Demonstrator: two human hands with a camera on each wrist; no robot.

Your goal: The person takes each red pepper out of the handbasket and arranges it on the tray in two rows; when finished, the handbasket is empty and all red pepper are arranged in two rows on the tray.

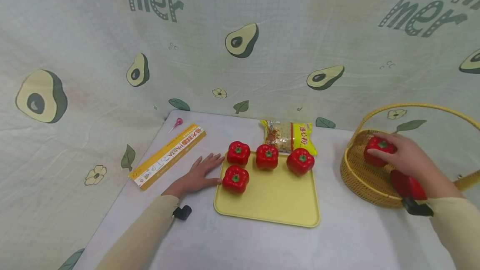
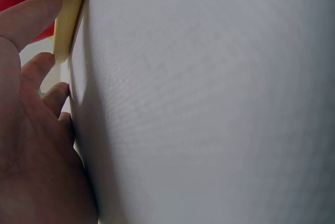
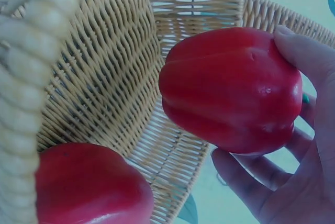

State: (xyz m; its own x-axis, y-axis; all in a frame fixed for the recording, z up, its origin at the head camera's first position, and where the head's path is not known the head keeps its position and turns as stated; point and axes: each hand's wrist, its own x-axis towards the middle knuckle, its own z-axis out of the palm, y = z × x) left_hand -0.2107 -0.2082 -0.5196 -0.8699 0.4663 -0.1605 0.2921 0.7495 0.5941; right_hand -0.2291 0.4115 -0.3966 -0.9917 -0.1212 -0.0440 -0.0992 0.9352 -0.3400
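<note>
My right hand (image 1: 406, 155) grips a red bell pepper (image 3: 230, 90) at the mouth of the wicker basket (image 1: 365, 186). In the right wrist view the thumb and fingers wrap round its stem end. A second red bell pepper (image 3: 94, 185) lies inside the basket, partly behind my wrist in the head view. My left hand (image 1: 198, 175) lies flat with fingers spread at the left edge of the yellow tray (image 1: 277, 205), the thumb at the rim beside the nearest pepper (image 1: 235, 179). Several red bell peppers, one of them at the tray's right corner (image 1: 300, 161), sit on the tray.
Behind the tray lies a yellow bag of pasta (image 1: 288, 136). An orange and white pasta box (image 1: 167, 156) lies at the left, with a pink lollipop (image 1: 179, 121) beyond it. The basket's tall handle (image 1: 423, 104) arches over the right side. A printed cloth hangs behind the table.
</note>
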